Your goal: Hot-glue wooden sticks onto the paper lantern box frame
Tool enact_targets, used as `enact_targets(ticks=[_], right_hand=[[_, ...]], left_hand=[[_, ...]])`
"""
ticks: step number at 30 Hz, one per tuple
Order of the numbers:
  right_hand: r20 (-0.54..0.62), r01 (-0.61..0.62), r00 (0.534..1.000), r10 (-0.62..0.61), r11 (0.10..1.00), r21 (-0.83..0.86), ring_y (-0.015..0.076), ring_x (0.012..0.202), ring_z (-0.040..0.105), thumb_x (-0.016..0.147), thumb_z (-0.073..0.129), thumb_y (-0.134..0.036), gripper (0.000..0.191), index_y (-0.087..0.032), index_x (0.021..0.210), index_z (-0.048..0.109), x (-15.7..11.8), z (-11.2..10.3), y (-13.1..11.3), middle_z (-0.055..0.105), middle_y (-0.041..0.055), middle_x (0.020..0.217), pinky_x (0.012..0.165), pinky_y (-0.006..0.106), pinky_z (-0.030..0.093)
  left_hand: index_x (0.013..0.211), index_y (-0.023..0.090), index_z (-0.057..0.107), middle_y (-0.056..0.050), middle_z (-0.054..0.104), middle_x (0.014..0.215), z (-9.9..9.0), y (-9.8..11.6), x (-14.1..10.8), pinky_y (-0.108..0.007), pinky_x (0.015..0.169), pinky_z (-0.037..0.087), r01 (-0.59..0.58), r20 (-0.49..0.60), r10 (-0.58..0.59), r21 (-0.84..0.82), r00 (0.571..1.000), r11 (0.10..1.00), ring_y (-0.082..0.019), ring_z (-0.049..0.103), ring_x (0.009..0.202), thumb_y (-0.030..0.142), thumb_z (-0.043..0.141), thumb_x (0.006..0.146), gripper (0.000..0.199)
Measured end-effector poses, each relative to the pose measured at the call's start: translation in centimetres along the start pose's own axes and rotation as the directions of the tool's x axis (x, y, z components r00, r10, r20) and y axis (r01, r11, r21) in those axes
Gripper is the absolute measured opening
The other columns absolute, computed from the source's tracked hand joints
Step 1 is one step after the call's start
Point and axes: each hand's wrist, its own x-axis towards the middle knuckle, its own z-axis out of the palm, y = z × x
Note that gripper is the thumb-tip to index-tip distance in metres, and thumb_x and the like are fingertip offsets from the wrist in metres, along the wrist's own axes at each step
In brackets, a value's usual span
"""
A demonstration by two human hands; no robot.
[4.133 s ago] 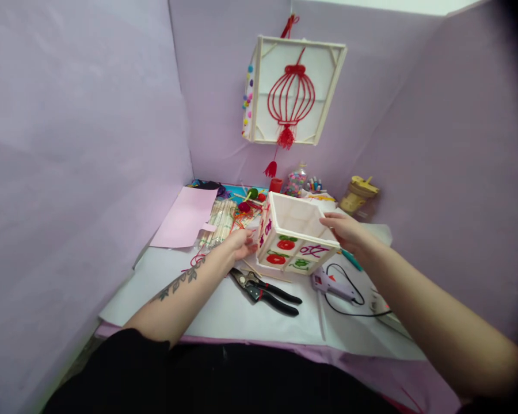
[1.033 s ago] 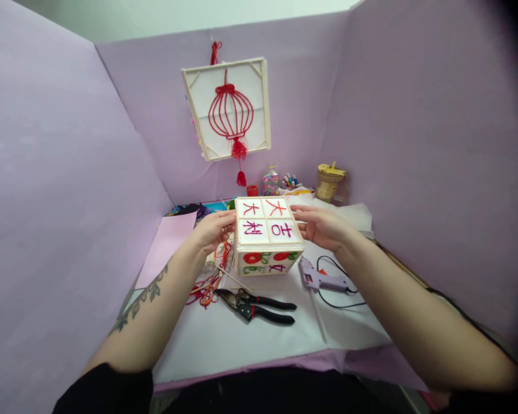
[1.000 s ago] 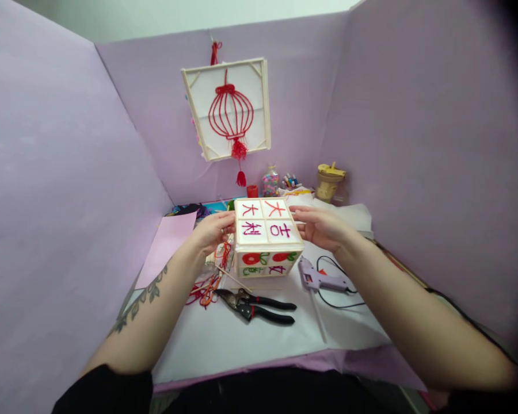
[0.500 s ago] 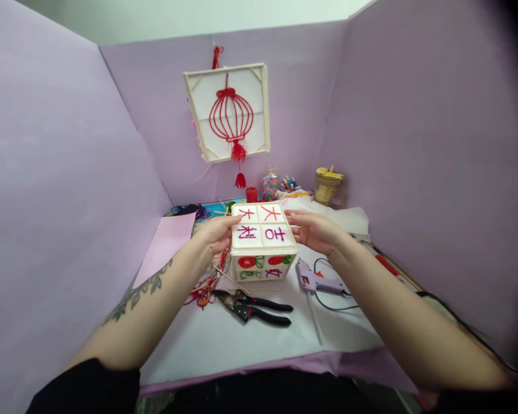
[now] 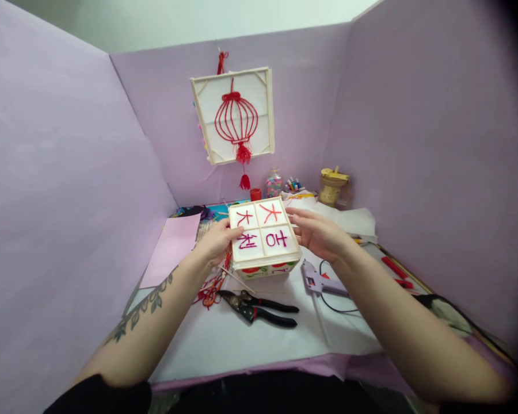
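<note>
- Above the middle of the bench [image 5: 242, 339], held clear of its white paper cover: a box lantern [image 5: 263, 237], its top face split into four white panels with red and magenta yarn characters, its near side showing red and green yarn shapes.
- Left hand [image 5: 216, 241]: fingers grasping the lantern's left edge, thumb on the top frame; tattooed forearm behind it.
- Right hand [image 5: 317, 233]: fingers spread flat against the lantern's right side; whether they truly grip it, I cannot tell.
- Just under the lantern, on the bench: black-handled pliers [image 5: 261, 305], and to their left a tangle of red and orange yarn [image 5: 209, 293].
- Right of the pliers: a pale purple glue gun [image 5: 319, 279] with a black cord.
- Left rear of the bench: a pink paper sheet [image 5: 172, 247].
- On the back wall: a finished square lantern panel [image 5: 235, 115] with a red yarn lantern and tassel.
- Along the back of the bench: a bead jar [image 5: 274, 184] and a yellow-lidded container [image 5: 333, 187].
</note>
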Motion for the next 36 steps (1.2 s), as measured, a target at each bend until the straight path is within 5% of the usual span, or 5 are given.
enact_targets(ticks=[14,23,29,32,36], right_hand=[[0.065,0.040,0.997,-0.040,0.999,0.001,0.0214,0.106,0.068,0.072,0.080,-0.035,0.038,-0.028,0.108,0.071,-1.2,0.0,0.9,0.072,0.0047,0.118,0.074,0.028,0.055],[0.008,0.048,0.999,-0.049,0.998,0.028,0.0232,0.105,0.067,0.067,0.083,-0.035,0.042,-0.026,0.106,0.071,-1.5,0.2,1.0,0.073,0.0056,0.114,0.073,0.029,0.055],[-0.153,0.123,0.981,-0.115,0.991,0.045,0.0211,0.092,0.070,0.063,0.078,-0.019,0.042,-0.026,0.104,0.070,-1.1,0.4,2.0,0.075,0.0025,0.101,0.073,0.033,0.057],[-0.145,0.160,0.977,-0.158,0.987,0.002,0.0232,0.099,0.069,0.063,0.076,-0.018,0.044,-0.026,0.106,0.069,-0.9,0.2,2.3,0.074,0.0037,0.105,0.082,0.037,0.057],[-0.090,0.162,0.982,-0.165,0.986,-0.043,0.0231,0.100,0.068,0.062,0.078,-0.019,0.052,-0.026,0.113,0.066,-0.6,-0.1,1.7,0.073,0.0045,0.110,0.083,0.038,0.055]], left_hand=[[0.106,0.015,0.059,-0.015,0.073,0.107,0.5,-2.3,-1.1,-0.047,0.078,0.061,-0.141,-0.081,0.134,-0.081,0.988,0.987,-0.028,0.073,0.085,0.018,0.078,0.066,0.045],[0.107,0.014,0.064,-0.012,0.074,0.106,0.7,-1.9,-1.7,-0.033,0.075,0.059,-0.130,-0.133,0.123,-0.047,0.984,0.990,-0.022,0.071,0.088,0.038,0.065,0.083,0.033],[0.099,0.015,0.072,-0.010,0.075,0.094,-0.9,-0.3,-2.5,-0.025,0.051,0.049,-0.034,-0.093,0.043,0.102,0.995,0.994,-0.017,0.067,0.061,0.040,0.070,0.078,0.033],[0.087,0.015,0.075,-0.007,0.074,0.081,-1.6,0.2,-2.8,-0.020,0.046,0.035,-0.077,-0.092,0.094,0.178,0.991,0.981,-0.013,0.060,0.056,0.039,0.072,0.078,0.026],[0.072,0.016,0.074,-0.002,0.068,0.068,-1.9,0.0,-3.2,-0.020,0.050,0.034,-0.161,-0.125,0.188,0.195,0.974,0.967,-0.012,0.054,0.060,0.040,0.072,0.080,0.025]])
